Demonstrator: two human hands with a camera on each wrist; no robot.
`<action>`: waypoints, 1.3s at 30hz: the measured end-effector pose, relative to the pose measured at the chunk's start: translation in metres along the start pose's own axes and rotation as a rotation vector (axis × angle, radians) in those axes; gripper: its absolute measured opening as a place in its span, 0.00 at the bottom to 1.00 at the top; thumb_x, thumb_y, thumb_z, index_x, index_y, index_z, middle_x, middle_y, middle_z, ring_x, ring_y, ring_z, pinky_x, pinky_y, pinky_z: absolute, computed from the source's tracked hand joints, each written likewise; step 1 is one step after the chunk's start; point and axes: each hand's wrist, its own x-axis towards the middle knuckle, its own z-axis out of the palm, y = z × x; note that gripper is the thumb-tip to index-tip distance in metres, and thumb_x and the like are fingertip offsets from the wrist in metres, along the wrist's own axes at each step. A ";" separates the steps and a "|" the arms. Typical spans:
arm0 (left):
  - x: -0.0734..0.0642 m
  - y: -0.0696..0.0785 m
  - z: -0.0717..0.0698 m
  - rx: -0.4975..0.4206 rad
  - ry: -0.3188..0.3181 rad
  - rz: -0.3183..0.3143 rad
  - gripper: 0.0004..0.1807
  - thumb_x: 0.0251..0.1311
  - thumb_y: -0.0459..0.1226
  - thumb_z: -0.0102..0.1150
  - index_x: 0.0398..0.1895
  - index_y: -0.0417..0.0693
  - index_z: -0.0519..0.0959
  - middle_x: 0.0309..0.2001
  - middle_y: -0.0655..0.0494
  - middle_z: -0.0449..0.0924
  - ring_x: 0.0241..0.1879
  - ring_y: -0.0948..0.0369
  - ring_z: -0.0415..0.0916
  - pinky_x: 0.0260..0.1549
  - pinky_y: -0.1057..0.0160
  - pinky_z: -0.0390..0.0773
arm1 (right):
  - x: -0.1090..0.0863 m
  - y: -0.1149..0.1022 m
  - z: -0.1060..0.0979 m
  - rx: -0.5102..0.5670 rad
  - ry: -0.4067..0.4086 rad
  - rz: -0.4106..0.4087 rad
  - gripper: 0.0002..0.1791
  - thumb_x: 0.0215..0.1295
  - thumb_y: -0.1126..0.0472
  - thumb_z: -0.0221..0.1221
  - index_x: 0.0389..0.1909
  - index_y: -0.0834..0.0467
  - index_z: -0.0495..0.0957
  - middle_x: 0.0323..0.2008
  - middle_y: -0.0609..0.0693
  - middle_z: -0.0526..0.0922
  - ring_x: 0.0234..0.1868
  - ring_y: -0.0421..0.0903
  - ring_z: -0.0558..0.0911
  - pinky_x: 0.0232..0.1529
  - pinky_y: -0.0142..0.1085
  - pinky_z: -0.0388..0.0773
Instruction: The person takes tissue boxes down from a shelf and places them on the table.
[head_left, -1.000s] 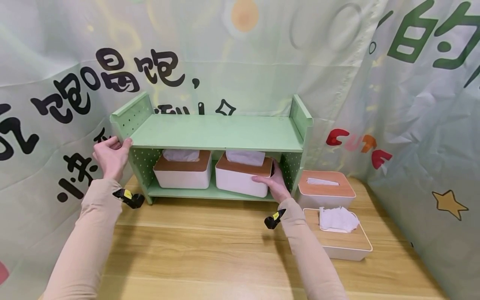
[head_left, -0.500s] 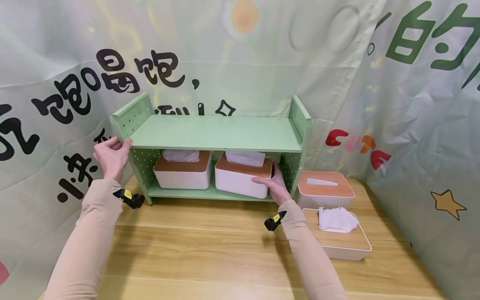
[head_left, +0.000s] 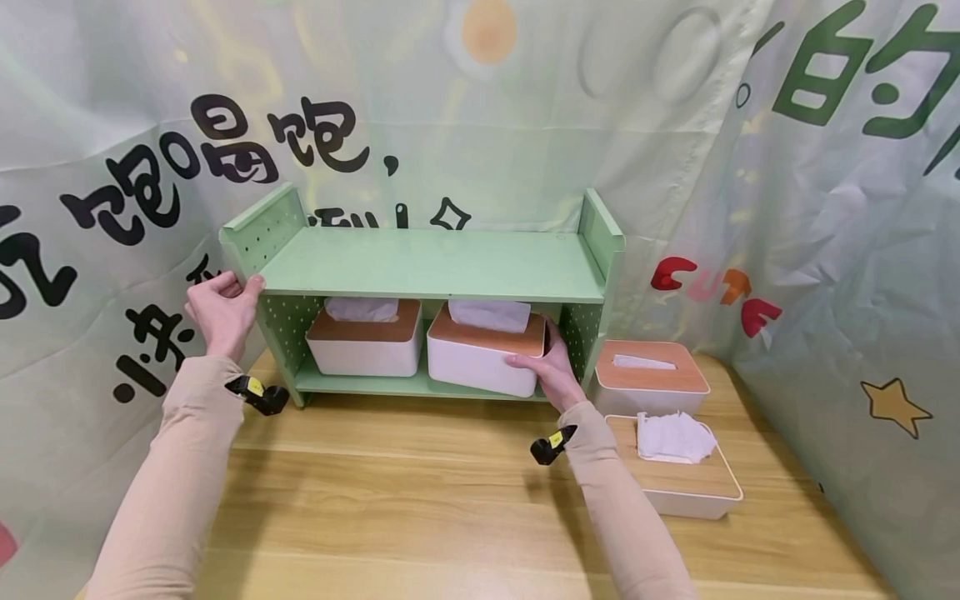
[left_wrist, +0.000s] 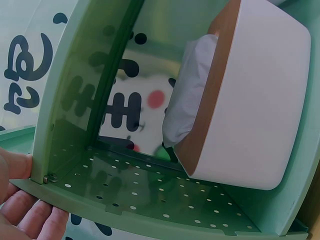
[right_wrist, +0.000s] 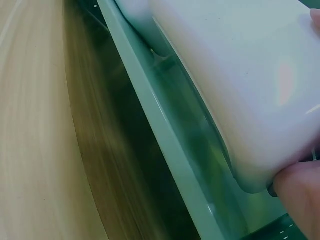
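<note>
Your right hand point(head_left: 553, 371) grips the right end of the right-hand tissue box point(head_left: 483, 357), thumb on its front face. Box sits skewed in the lower bay, right end nearer you, by the front edge of the lower shelf point(head_left: 360, 384). Your left hand point(head_left: 225, 312) pinches the front of the green rack's point(head_left: 427, 262) left side, near the top board's front left corner. Left box point(head_left: 366, 357) is just beside, squarer to the edge.

To do this well, I'd say: brace the rack with the left, turn the box square with the right, mind the tissue under the top board.

Hard to see: the right hand's fingertips go behind the box; the right wrist view cuts most of that hand off. Can't tell whether the base lies flat on the shelf or is slightly raised. Upper tissue is partly masked by the board. Left wrist view shows only the left box.
</note>
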 end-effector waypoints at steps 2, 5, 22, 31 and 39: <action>0.000 0.000 0.000 0.001 0.000 0.005 0.24 0.62 0.40 0.66 0.61 0.45 0.79 0.15 0.90 0.70 0.26 0.83 0.72 0.40 0.83 0.75 | -0.002 -0.001 0.000 -0.013 -0.002 0.007 0.65 0.49 0.72 0.70 0.81 0.57 0.36 0.82 0.54 0.41 0.82 0.49 0.44 0.83 0.45 0.48; -0.001 0.001 0.000 0.005 0.001 -0.001 0.24 0.62 0.40 0.66 0.61 0.46 0.79 0.16 0.90 0.70 0.28 0.83 0.71 0.46 0.80 0.76 | -0.005 -0.003 -0.001 -0.032 -0.004 0.009 0.65 0.49 0.73 0.70 0.81 0.57 0.37 0.83 0.54 0.40 0.82 0.49 0.43 0.83 0.45 0.46; 0.000 0.000 -0.001 0.017 -0.002 -0.023 0.24 0.62 0.42 0.66 0.62 0.50 0.79 0.19 0.90 0.73 0.32 0.82 0.71 0.60 0.73 0.76 | -0.026 -0.012 -0.002 -0.119 -0.033 -0.031 0.65 0.48 0.71 0.70 0.81 0.56 0.38 0.82 0.56 0.43 0.81 0.50 0.47 0.83 0.47 0.46; 0.000 -0.001 -0.001 0.048 0.011 -0.036 0.24 0.62 0.42 0.66 0.62 0.53 0.78 0.50 0.60 0.85 0.28 0.84 0.72 0.55 0.75 0.80 | -0.038 -0.012 -0.003 -0.168 -0.043 -0.036 0.65 0.49 0.71 0.71 0.81 0.58 0.37 0.83 0.56 0.37 0.83 0.51 0.37 0.84 0.47 0.37; 0.000 0.001 -0.001 0.045 0.006 -0.034 0.24 0.62 0.42 0.66 0.62 0.53 0.79 0.48 0.63 0.86 0.30 0.84 0.72 0.56 0.75 0.78 | -0.047 -0.015 -0.002 -0.120 -0.070 -0.048 0.65 0.47 0.72 0.71 0.81 0.56 0.40 0.83 0.55 0.41 0.83 0.49 0.40 0.84 0.48 0.40</action>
